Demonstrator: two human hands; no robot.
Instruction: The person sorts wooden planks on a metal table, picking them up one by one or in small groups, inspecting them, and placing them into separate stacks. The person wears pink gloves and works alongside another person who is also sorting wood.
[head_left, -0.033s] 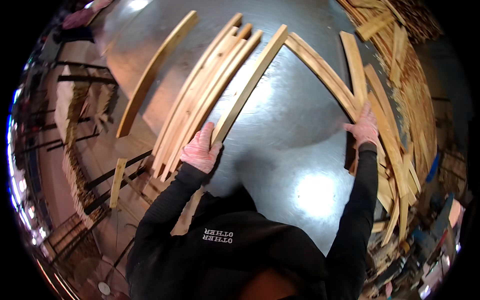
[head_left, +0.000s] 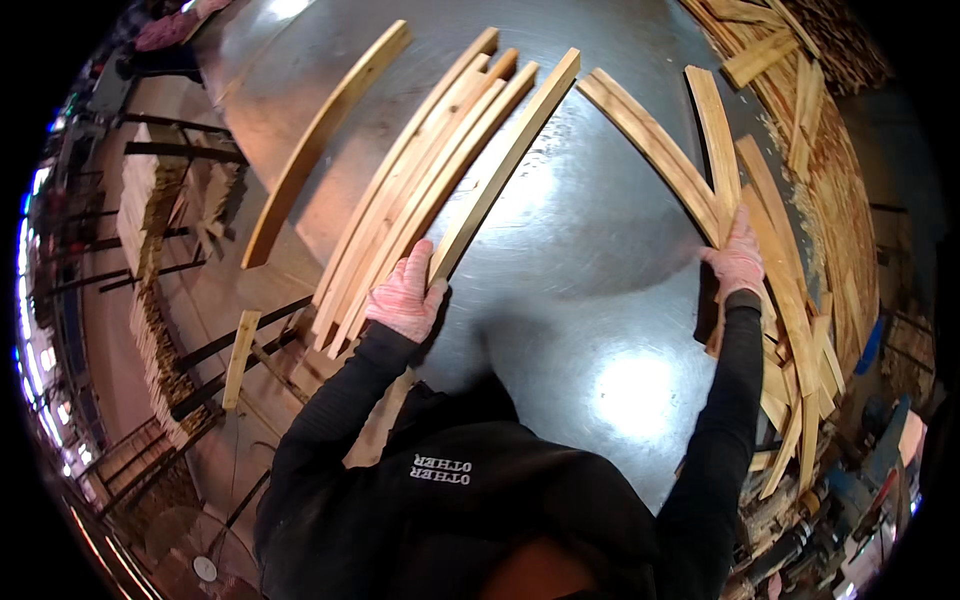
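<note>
My left hand (head_left: 405, 295), in a pinkish-white glove, is closed at the near end of a single long wooden strip (head_left: 507, 165), thumb on its right side. Just left of that strip, several similar strips (head_left: 410, 190) lie side by side as a bundle. My right hand (head_left: 737, 264), gloved alike, is closed around the near end of wooden strips at the table's right side. There a pair of strips (head_left: 650, 140) and another board (head_left: 712, 130) converge in a V under its fingers. The palm hides how many it grips.
A shiny metal table (head_left: 570, 270) lies beneath. One separate strip (head_left: 325, 140) rests at the far left. Loose wood pieces (head_left: 795, 300) are heaped along the right edge, beside a large wood stack (head_left: 840, 210). Racks with stacked wood (head_left: 150, 210) stand left. Another person's arm (head_left: 165, 32) shows far left.
The single strip has shifted slightly left toward the bundle, opening a small gap between its far end and the right-hand pair. Both hands stay at the same strip ends. The view moved slightly.
</note>
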